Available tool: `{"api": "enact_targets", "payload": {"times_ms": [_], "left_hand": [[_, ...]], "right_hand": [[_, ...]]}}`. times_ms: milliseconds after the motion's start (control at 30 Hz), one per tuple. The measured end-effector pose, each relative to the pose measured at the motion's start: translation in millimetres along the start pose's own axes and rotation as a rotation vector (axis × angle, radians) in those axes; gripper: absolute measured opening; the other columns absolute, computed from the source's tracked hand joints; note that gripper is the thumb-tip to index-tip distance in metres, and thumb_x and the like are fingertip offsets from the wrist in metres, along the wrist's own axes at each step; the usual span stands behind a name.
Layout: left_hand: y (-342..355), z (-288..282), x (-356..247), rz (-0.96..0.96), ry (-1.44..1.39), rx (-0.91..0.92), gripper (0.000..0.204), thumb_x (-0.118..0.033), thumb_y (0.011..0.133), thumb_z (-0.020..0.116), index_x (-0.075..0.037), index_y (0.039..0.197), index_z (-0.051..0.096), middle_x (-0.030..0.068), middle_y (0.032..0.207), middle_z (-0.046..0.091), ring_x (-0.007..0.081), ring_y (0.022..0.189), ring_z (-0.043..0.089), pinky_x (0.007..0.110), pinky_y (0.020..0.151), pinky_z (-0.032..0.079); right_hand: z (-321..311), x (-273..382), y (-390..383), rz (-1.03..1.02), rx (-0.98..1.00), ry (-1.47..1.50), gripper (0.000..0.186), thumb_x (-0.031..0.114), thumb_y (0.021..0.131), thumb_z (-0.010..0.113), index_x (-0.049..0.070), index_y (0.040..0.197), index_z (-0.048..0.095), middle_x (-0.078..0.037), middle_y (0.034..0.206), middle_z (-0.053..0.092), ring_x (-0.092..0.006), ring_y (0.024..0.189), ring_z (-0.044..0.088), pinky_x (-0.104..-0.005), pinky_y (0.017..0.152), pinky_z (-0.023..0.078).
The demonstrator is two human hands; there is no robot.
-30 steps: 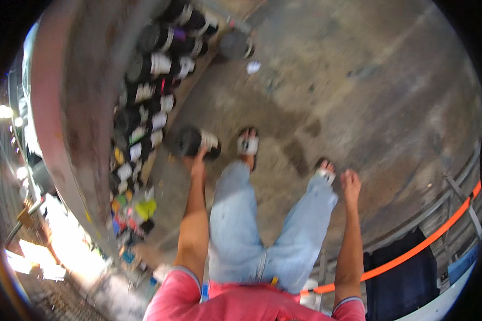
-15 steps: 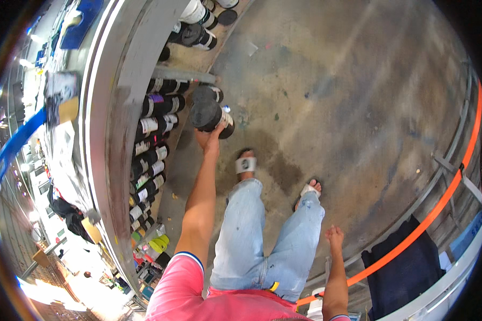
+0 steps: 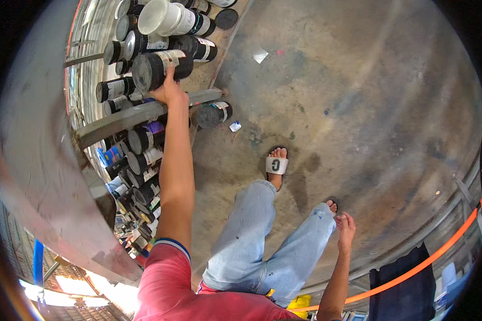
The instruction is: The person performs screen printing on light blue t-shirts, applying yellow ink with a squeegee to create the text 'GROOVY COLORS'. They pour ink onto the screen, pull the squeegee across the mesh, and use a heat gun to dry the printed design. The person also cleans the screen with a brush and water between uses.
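My left hand grips a black lidded tub by its side, with a pale label strip around it. The tub is tilted over the lower shelf, close to other black tubs and just beyond a grey metal bar. Another black tub stands by itself on the floor near that bar. My right hand hangs beside my right knee, holding nothing, its fingers loosely bent and the thumb a little apart.
A white bucket sits among the tubs at the far left. More labelled tubs line the shelf nearer me. A grey shelf panel rises at left. An orange strap and a dark cloth hang at right.
My left hand has carried the black tub away and to the left, from above the floor across the metal bar to the shelf. My feet have shifted right, and the view has turned.
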State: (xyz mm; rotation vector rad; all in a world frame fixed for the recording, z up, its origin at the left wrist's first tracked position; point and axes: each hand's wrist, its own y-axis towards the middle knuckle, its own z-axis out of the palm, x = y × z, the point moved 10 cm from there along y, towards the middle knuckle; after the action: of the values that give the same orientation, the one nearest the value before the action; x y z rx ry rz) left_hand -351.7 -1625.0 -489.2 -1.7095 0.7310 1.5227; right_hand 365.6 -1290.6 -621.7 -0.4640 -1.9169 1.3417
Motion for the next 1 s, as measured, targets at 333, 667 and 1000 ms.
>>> {"api": "enact_targets", "payload": {"times_ms": [333,667,1000], "left_hand": [[-20.1,-26.4,122.3,0.063,0.030,-0.069,0.068,0.012,0.064,0.078,-0.001,0.124,0.047,0.0119,0.129,0.053,0.0254,0.112,0.055,0.038,0.098,0.047],[34.9,-28.2,153.3,0.129,0.192,0.032,0.076,0.006,0.064,0.081,0.004,0.126,0.039,0.0194,0.131,0.050,0.0276,0.116,0.053,0.042,0.100,0.043],[10.0,-28.0,157.2,-0.174,0.328,-0.405,0.069,-0.008,0.078,0.076,0.002,0.135,0.037,0.0211,0.135,0.047,0.0333,0.113,0.056,0.046,0.094,0.047]], "right_hand": [[9.4,-9.7,24.0,0.044,0.028,-0.124,0.031,0.021,0.094,0.054,0.000,0.117,0.058,-0.009,0.093,0.066,-0.0145,0.083,0.062,-0.0288,0.073,0.050],[-26.2,-44.0,58.8,0.133,-0.059,-0.099,0.035,0.028,0.092,0.058,0.002,0.114,0.058,-0.007,0.093,0.066,-0.0152,0.083,0.062,-0.0288,0.069,0.048],[66.0,-15.2,61.9,-0.030,-0.023,-0.084,0.028,0.019,0.092,0.059,-0.004,0.107,0.063,-0.008,0.093,0.067,-0.0142,0.084,0.060,-0.0288,0.077,0.048]]}}
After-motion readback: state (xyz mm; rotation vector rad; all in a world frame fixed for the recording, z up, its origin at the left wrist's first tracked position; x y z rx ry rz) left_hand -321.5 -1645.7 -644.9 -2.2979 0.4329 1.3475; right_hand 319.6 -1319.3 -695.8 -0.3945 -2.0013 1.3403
